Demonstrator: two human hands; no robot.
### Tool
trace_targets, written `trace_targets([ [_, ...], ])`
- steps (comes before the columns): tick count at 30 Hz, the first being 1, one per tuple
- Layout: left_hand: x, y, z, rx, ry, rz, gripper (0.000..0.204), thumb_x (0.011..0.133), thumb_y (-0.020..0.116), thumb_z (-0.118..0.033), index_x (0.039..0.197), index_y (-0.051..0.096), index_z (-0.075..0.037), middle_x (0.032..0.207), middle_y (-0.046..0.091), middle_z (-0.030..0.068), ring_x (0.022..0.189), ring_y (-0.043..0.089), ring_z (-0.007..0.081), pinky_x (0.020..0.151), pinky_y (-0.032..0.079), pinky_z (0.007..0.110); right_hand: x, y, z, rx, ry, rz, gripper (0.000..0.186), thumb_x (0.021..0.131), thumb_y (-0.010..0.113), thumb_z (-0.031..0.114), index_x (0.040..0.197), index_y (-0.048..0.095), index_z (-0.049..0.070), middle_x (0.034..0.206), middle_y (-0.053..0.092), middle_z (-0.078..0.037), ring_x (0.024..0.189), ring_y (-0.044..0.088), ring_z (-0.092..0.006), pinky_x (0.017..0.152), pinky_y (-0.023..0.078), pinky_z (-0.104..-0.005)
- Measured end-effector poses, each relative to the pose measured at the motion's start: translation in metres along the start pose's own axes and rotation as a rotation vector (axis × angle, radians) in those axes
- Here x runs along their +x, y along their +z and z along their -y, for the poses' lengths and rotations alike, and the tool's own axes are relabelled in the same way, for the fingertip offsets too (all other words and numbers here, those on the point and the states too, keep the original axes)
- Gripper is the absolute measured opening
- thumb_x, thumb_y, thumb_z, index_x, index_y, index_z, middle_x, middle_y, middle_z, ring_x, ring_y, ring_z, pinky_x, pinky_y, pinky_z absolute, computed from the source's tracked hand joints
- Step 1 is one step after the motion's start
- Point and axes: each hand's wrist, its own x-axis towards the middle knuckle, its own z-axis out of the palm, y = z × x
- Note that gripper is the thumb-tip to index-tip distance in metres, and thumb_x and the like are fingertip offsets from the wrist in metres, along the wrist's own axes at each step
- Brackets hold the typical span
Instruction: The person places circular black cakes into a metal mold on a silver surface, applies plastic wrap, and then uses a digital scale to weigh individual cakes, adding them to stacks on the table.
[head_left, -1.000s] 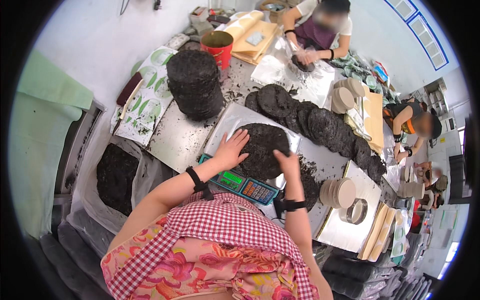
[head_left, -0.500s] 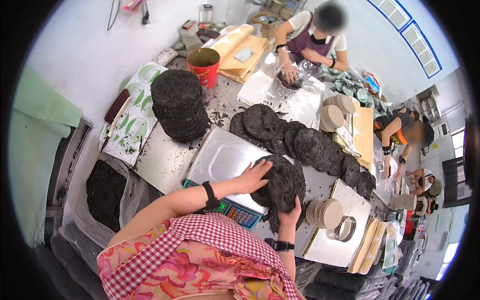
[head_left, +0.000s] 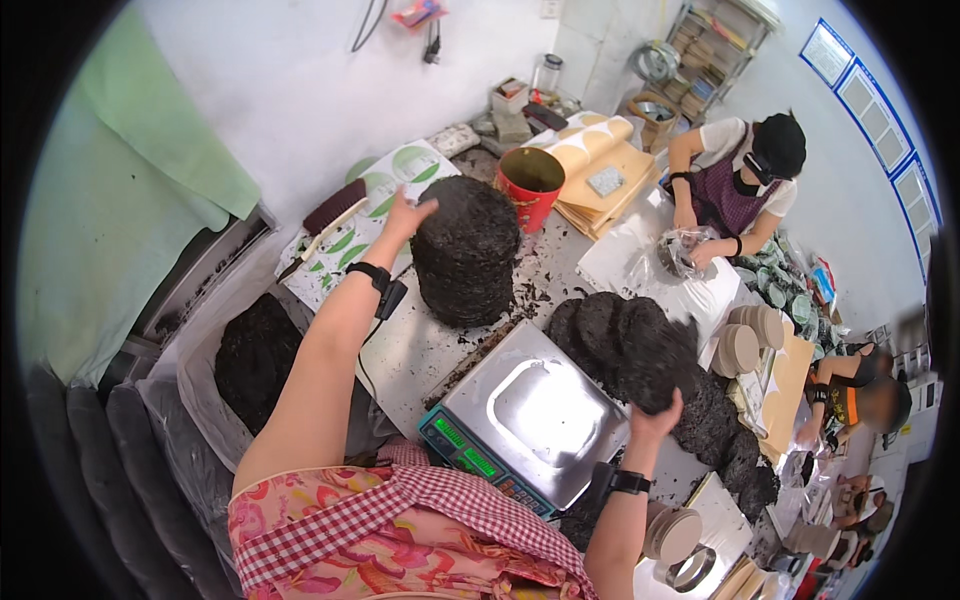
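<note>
My right hand [head_left: 655, 414] grips the lower edge of a dark, round, crumbly pressed cake [head_left: 652, 368], blurred by motion. That cake is tilted over the row of similar overlapping dark cakes [head_left: 578, 325] to the right of the scale. My left hand [head_left: 405, 217] reaches to the top left edge of a tall stack of dark cakes [head_left: 466, 262], fingers stretched out against its rim. Between my arms lies a digital scale [head_left: 530, 400] with a bare shiny metal pan and a lit green display.
A red bucket [head_left: 532, 185] stands behind the stack, and a brush [head_left: 335, 207] lies on printed sheets to its left. Beige discs [head_left: 675, 535] and a metal ring [head_left: 690, 568] sit at the right. Across the table a co-worker [head_left: 742, 190] handles clear plastic.
The cake has left the scale and gone right in my right hand. My left hand has let go of it and moved to the tall stack. The view has shifted.
</note>
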Motion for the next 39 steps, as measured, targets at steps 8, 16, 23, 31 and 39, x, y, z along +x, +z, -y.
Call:
trace_targets([
  [8, -0.13, -0.006, -0.005, 0.29, 0.156, 0.141, 0.078, 0.075, 0.068, -0.025, 0.138, 0.029, -0.001, 0.127, 0.041, 0.0277, 0.118, 0.042, 0.0407, 0.1, 0.036, 0.043, 0.035, 0.136, -0.157, -0.23, 0.438, 0.476, 0.052, 0.087, 0.053, 0.035, 0.128, 0.049, 0.004, 0.129, 0.053, -0.011, 0.118, 0.049, -0.031, 0.106, 0.032, -0.0454],
  [16, -0.126, -0.063, 0.06, -0.021, 0.143, -0.009, 0.081, 0.078, 0.07, -0.021, 0.139, 0.023, 0.003, 0.136, 0.037, 0.0265, 0.125, 0.041, 0.0346, 0.103, 0.035, 0.039, -0.035, 0.131, -0.332, -0.437, 0.503, 0.103, 0.056, 0.091, 0.053, 0.039, 0.135, 0.039, 0.007, 0.136, 0.046, -0.012, 0.123, 0.043, -0.0355, 0.097, 0.027, -0.0682],
  [23, -0.043, -0.091, 0.003, 0.309, 0.329, 0.567, 0.07, 0.074, 0.073, -0.015, 0.135, 0.04, -0.008, 0.129, 0.05, 0.0195, 0.119, 0.05, 0.0306, 0.1, 0.04, 0.037, -0.153, 0.106, -0.294, -0.285, 0.663, 0.078, 0.057, 0.091, 0.057, 0.032, 0.138, 0.035, 0.006, 0.138, 0.042, -0.01, 0.128, 0.037, -0.0293, 0.103, 0.03, -0.0548],
  [31, -0.093, -0.087, -0.05, 0.388, 0.666, 0.296, 0.067, 0.069, 0.076, -0.011, 0.129, 0.045, -0.007, 0.124, 0.053, 0.0152, 0.115, 0.051, 0.033, 0.097, 0.042, 0.04, -0.175, -0.076, -0.105, -1.531, -0.429, 0.076, 0.043, 0.081, 0.064, 0.026, 0.106, 0.058, -0.009, 0.09, 0.066, -0.02, 0.08, 0.064, -0.0264, 0.075, 0.049, -0.0381],
  [39, -0.301, -0.003, -0.116, 0.078, 1.041, 0.781, 0.055, 0.07, 0.072, -0.012, 0.122, 0.055, -0.008, 0.106, 0.059, 0.0133, 0.099, 0.057, 0.0302, 0.088, 0.045, 0.038, -0.221, -0.171, 0.014, 0.114, -0.375, -0.282, 0.045, 0.083, 0.058, 0.001, 0.127, 0.047, 0.001, 0.126, 0.054, -0.015, 0.11, 0.055, -0.0308, 0.099, 0.043, -0.045],
])
